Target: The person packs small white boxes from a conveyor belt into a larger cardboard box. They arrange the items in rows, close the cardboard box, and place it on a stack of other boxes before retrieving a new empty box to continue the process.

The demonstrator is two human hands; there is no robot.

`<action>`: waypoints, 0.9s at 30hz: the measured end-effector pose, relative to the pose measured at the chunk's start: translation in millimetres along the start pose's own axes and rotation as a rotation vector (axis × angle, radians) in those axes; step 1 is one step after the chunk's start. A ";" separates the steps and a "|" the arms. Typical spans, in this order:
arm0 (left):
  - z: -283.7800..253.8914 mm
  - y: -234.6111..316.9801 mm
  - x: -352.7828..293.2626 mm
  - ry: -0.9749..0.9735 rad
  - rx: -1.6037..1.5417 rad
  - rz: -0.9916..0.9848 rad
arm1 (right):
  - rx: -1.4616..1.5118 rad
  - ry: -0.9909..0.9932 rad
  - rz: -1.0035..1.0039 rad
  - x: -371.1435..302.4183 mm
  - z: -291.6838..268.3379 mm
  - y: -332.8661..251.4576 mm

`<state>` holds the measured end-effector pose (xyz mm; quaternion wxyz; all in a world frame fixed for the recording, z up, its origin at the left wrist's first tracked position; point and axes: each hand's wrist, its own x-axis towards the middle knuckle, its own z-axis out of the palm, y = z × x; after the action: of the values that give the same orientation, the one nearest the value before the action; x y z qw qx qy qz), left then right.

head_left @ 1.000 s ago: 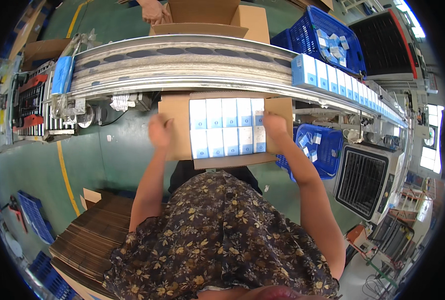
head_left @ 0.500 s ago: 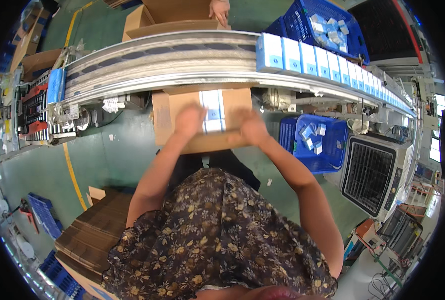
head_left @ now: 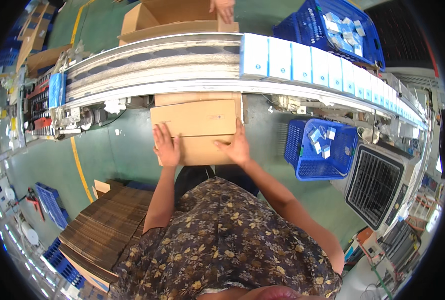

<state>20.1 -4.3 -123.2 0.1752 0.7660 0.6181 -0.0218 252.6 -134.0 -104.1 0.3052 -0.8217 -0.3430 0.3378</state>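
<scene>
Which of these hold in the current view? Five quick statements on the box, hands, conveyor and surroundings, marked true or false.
1. The left hand and right hand both touch the cardboard box. True.
2. Every flap of the box stands straight up. False: one flap lies folded down across its top.
3. White-and-blue cartons stand in a row on the conveyor. True.
4. The lower blue crate is filled to the rim. False: the lower blue crate holds a few small cartons.
5. The cardboard stack is on the person's right. False: the cardboard stack is on the left.
</scene>
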 end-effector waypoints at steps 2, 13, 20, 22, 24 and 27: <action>-0.8 -37.3 24.9 0.089 -0.190 -0.329 | 0.074 -0.008 -0.156 -20.3 14.1 -30.3; -1.3 -261.2 97.1 0.071 -0.647 -0.517 | 0.202 0.213 0.374 73.7 190.5 21.5; -68.5 -436.1 36.4 -0.007 -1.006 -0.883 | 0.149 0.057 0.382 33.0 302.1 -142.8; -122.8 -516.3 17.4 0.030 -0.891 -0.982 | 0.294 -0.149 0.411 27.8 386.1 -183.7; -143.2 -609.0 4.5 0.114 -0.787 -1.072 | 0.374 -0.396 0.457 24.3 469.2 -221.9; -221.2 -706.3 -0.4 0.259 -0.662 -1.130 | 0.383 -0.558 0.549 4.3 580.3 -326.1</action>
<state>-694.8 183.9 -86.2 0.2871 0.2264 0.9146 0.1728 -305.2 214.6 -206.3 0.2468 -0.6881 -0.1124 0.6731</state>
